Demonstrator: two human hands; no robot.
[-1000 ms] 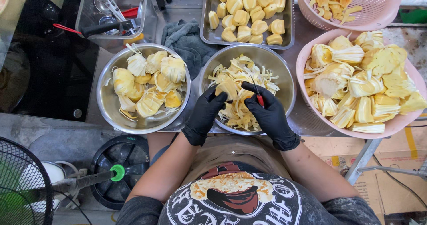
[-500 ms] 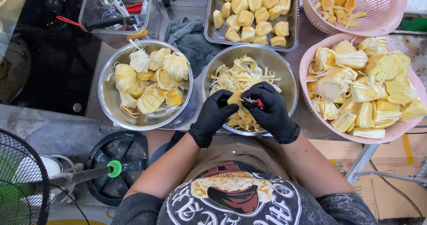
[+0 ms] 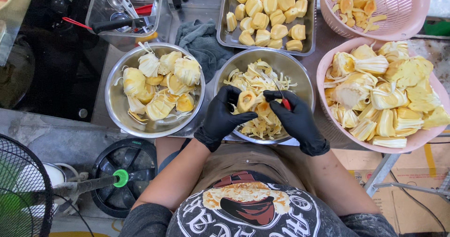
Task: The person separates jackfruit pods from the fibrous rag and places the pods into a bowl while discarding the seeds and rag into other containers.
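While your hands have drawn a little closer to your body over the past second, the jackfruit pod has turned up into view between your fingertips, its hollow mouth now facing you, so the opening looks exposed for working. It is pale yellow, rounded, with a dark cavity and stringy edges. Your left hand pinches it, fingers closed around its near side. Your right hand is closed on a small red-handled knife, blade just beyond the pod. Beneath your fingers sits the steel bowl of strips; left of them a second steel bowl; right, a pink basin.
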